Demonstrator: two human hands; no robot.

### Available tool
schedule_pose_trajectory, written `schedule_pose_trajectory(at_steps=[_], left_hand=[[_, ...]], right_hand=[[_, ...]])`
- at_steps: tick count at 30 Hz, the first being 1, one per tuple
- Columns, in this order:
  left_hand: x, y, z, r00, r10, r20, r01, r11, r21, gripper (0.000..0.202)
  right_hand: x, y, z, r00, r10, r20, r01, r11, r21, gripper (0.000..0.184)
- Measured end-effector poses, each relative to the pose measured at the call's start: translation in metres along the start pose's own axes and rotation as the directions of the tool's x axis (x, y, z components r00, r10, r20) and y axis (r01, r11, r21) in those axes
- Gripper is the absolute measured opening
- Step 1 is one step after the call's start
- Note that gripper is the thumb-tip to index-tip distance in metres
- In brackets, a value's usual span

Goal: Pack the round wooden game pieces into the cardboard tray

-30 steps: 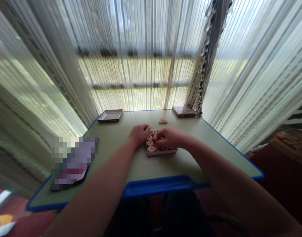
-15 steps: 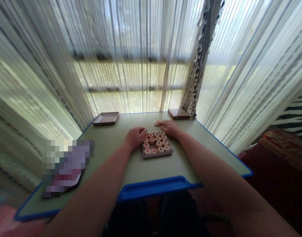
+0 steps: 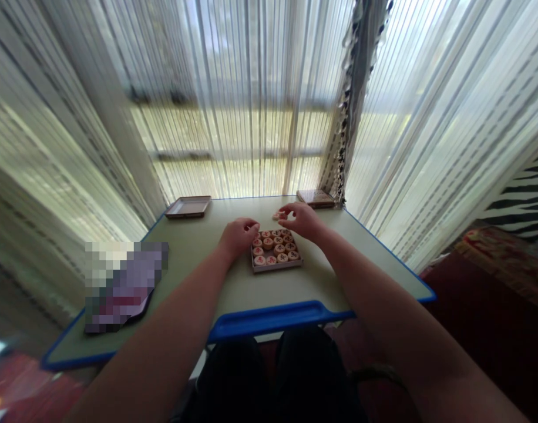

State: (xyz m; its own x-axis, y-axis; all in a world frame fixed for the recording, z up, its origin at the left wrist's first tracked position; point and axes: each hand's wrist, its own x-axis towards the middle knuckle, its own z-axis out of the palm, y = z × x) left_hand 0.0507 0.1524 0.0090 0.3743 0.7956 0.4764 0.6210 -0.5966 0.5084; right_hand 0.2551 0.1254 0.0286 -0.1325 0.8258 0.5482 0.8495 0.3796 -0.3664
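Note:
A small square box (image 3: pixel 276 267) full of several round wooden game pieces with red marks sits in the middle of the green table (image 3: pixel 207 276). My left hand (image 3: pixel 236 235) rests curled against the box's left edge. Just behind the box, my right hand (image 3: pixel 301 218) is lifted a little off the table, fingers pinched on a round wooden piece (image 3: pixel 278 215). Whether more loose pieces lie under that hand is hidden.
An empty shallow tray (image 3: pixel 188 207) lies at the table's far left, and a brown flat box (image 3: pixel 315 198) at the far right by the curtain. A blurred-out flat item (image 3: pixel 121 286) sits near the left edge. Sheer curtains surround the table; a blue rim (image 3: pixel 273 318) runs along the near edge.
My right hand left the box, reached behind it to the loose pieces and now lifts one in a pinch. My left hand stayed at the box's left edge.

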Motion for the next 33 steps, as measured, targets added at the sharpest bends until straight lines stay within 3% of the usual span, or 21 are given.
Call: schedule_pose_trajectory(at_steps=[5, 8, 12, 15, 20, 23, 27, 33], left_hand=[[-0.006, 0.019, -0.010, 0.985, 0.159, -0.063, -0.165, 0.979, -0.117, 0.027], [-0.009, 0.025, -0.014, 0.980, 0.197, -0.035, -0.200, 0.973, -0.115, 0.023], [-0.008, 0.021, -0.014, 0.991, 0.128, -0.035, -0.132, 0.984, -0.123, 0.027], [-0.006, 0.018, -0.012, 0.998, 0.045, -0.044, -0.054, 0.970, -0.236, 0.031], [-0.005, 0.019, -0.011, 0.998, 0.014, 0.053, 0.014, 0.864, -0.504, 0.043], [-0.005, 0.020, -0.011, 0.996, 0.017, 0.085, 0.033, 0.834, -0.551, 0.045], [-0.005, 0.022, -0.012, 0.997, -0.005, 0.072, 0.045, 0.820, -0.571, 0.042], [-0.005, 0.027, -0.013, 0.992, -0.060, 0.107, 0.120, 0.666, -0.736, 0.040]], right_hand=[[-0.005, -0.024, 0.006, 0.987, -0.126, 0.096, 0.115, 0.987, 0.110, 0.019], [-0.007, -0.027, 0.005, 0.981, -0.163, 0.106, 0.148, 0.980, 0.135, 0.018], [-0.008, -0.026, 0.001, 0.986, -0.155, 0.065, 0.143, 0.976, 0.166, 0.025], [-0.007, -0.028, 0.000, 0.987, -0.159, -0.002, 0.156, 0.967, 0.200, 0.031], [-0.008, -0.033, 0.004, 0.982, -0.176, -0.062, 0.186, 0.946, 0.264, 0.022], [-0.009, -0.034, 0.007, 0.979, -0.193, -0.067, 0.204, 0.928, 0.311, 0.020], [-0.010, -0.033, 0.008, 0.991, -0.125, -0.057, 0.137, 0.898, 0.418, 0.019], [-0.009, -0.033, 0.006, 0.978, -0.091, -0.188, 0.169, 0.874, 0.456, 0.017]])
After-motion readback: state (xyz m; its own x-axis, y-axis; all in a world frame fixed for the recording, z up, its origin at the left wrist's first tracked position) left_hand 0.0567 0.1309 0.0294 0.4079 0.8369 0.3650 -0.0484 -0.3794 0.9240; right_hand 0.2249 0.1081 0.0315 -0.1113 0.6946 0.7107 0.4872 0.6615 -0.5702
